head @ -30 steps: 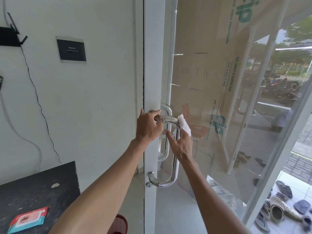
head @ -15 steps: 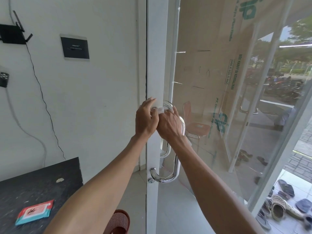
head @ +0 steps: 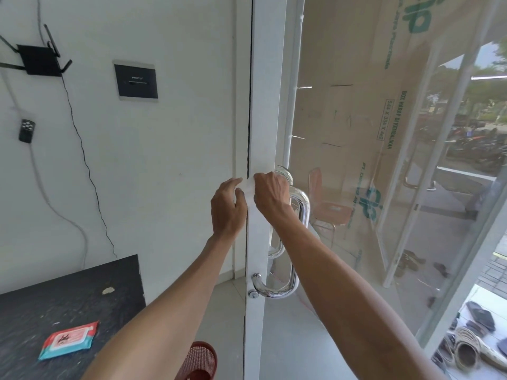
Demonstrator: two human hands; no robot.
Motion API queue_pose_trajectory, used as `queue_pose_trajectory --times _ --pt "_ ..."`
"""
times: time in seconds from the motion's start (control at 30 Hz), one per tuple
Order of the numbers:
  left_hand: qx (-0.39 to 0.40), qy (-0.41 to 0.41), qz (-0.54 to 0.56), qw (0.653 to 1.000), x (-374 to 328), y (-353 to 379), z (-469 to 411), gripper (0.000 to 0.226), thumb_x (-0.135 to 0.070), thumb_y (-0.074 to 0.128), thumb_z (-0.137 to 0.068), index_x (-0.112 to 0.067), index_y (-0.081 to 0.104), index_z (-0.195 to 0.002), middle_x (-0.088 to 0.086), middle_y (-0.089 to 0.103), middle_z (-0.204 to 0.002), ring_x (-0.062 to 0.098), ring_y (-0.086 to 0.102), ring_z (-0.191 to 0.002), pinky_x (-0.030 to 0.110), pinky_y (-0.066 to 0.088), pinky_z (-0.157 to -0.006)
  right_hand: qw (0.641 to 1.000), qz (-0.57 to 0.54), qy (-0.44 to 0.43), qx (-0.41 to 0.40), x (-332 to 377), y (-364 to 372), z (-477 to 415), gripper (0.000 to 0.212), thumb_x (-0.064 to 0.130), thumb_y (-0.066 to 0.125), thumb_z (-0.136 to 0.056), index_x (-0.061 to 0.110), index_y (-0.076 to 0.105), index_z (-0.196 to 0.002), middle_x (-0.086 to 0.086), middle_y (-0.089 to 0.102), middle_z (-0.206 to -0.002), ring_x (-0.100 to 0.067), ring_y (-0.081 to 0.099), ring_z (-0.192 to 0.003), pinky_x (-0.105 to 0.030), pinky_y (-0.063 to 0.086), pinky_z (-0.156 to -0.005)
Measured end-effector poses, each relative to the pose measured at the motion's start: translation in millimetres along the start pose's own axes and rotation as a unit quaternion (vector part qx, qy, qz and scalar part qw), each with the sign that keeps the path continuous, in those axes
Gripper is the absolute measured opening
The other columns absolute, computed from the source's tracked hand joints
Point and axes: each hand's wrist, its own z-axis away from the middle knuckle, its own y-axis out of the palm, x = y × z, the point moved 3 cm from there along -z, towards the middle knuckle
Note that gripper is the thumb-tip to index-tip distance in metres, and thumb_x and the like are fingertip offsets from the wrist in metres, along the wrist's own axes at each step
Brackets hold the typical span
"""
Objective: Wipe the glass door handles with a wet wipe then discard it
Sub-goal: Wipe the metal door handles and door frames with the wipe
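The chrome door handle [head: 300, 215] runs down the glass door beside the white door frame [head: 264, 105]. Both hands are off the handle and meet in front of the frame at the handle's top. Between them is the white wet wipe [head: 248, 189], hard to make out against the white frame. My right hand [head: 271, 194] grips the wipe with curled fingers. My left hand [head: 227, 211] pinches its left edge between thumb and fingertips. The right hand hides the handle's upper bend.
A red mesh bin [head: 201, 360] stands on the floor below my left arm. A wet wipe pack [head: 68, 340] lies on the black table [head: 82, 292] at lower left. Sandals [head: 466, 349] lie outside the glass at lower right.
My right hand has lifted the wipe off the handle bar and moved left to the door frame. My left hand has let go of the handle's top and now pinches the wipe.
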Motion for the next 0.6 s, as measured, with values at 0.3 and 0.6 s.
queue_pose_trajectory --times 0.3,0.6 --pt "-0.01 -0.01 -0.009 1.0 24 -6 0 0.036 -0.007 0.043 -0.095 -0.005 0.066 -0.123 0.009 0.066 -0.128 0.022 0.06 -0.122 0.034 0.044 -0.108 0.994 0.063 -0.068 -0.055 16 17 -8 0.02 -0.005 0.053 -0.084 0.009 0.066 -0.091 -0.011 0.065 -0.096 -0.026 0.063 -0.096 -0.038 0.025 -0.116" --pt "-0.003 -0.09 -0.034 0.995 62 -46 -21 0.037 -0.008 0.043 -0.099 -0.01 0.062 -0.13 0.007 0.061 -0.136 0.02 0.056 -0.127 0.036 0.042 -0.111 0.981 -0.193 0.018 -0.019 60 30 -41 0.033 -0.019 0.045 -0.073 -0.004 0.068 -0.09 -0.019 0.068 -0.09 -0.039 0.065 -0.085 -0.042 0.057 -0.068"
